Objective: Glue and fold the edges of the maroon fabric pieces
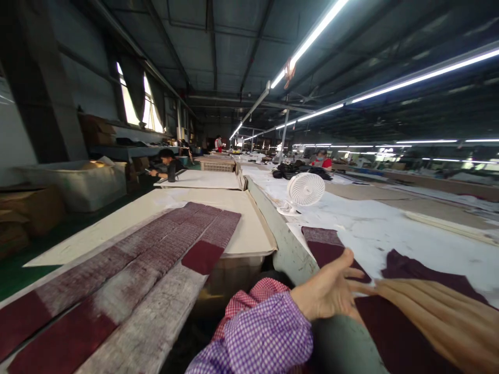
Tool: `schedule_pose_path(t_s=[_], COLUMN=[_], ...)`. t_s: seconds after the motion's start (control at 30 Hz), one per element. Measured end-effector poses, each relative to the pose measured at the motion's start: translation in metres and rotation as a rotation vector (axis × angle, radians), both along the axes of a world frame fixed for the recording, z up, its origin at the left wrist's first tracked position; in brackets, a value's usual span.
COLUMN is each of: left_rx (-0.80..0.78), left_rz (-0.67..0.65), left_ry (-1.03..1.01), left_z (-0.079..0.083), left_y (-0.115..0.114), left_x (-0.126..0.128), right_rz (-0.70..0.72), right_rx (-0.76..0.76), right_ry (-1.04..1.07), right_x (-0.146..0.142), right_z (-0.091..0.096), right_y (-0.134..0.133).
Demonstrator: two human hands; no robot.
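Observation:
My left hand (331, 288), in a purple checked sleeve (268, 330), is over the right-hand table with thumb raised and fingers apart. Its fingertips reach to the dark maroon fabric pieces and the tips of my right hand. My right hand (436, 317) is stretched out, slightly blurred, above a maroon fabric piece (401, 332). Neither hand visibly grips anything. Behind the right hand lies another maroon piece (424, 267). A piece with a greyish end (323, 241) lies beyond my left hand, partly covered by it.
To the left, long rows of overlapping maroon and greyish fabric pieces (156, 249) cover a board (249, 223). A white fan (306, 189) stands on the white-covered table (374, 223). Further off are a plastic bin (78, 182), a seated person (169, 163) and a person in red (322, 161).

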State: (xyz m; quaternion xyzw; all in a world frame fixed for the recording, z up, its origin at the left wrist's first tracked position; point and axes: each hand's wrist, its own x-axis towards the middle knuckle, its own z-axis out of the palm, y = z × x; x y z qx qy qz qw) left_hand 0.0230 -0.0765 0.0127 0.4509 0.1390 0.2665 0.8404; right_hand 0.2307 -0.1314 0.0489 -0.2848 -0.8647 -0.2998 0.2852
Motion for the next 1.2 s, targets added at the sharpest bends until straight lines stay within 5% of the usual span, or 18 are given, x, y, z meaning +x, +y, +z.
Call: schedule_pose_path(t_s=[0.1,0.27,0.37,0.6,0.77,0.9,1.0,1.1,1.2], left_rx=[-0.098,-0.215,-0.299,-0.366,-0.089,0.08,0.137,0.186,0.338], left_rz=[0.009,-0.331,-0.395,-0.043,0.187,0.184,0.15,0.123,0.187], left_ry=[-0.073,-0.18,-0.247,-0.273,-0.098,-0.092,-0.02,0.068,0.171], left_z=[-0.018,-0.036,-0.035,-0.02,-0.019,-0.022,-0.025,-0.026,-0.02], left_y=[-0.013,-0.028,-0.035,-0.039,-0.043,-0.051,-0.055,-0.05,-0.034], left_x=[-0.002,-0.012,-0.015,-0.015,-0.013,-0.005,0.0,0.0,-0.001], right_rz=[-0.048,-0.264,-0.194,0.1,0.073,-0.176,-0.332,-0.332,-0.299], right_rx=[0.141,0.108,0.108,-0.068,-0.37,-0.517,-0.813,-1.121,-1.219], right_ry=[-0.208,-0.128,-0.096,-0.261,-0.215,0.26,0.538,0.674,0.798], right_x=[-0.023,-0.036,-0.036,-0.048,-0.045,-0.029,-0.013,0.0,0.009], right_z=[0.019,0.052,0.051,0.036,0.029,0.021,0.008,-0.005,-0.013], right_y=[-0.019,-0.014,-0.014,-0.063,-0.082,-0.076,-0.065,-0.055,-0.048])
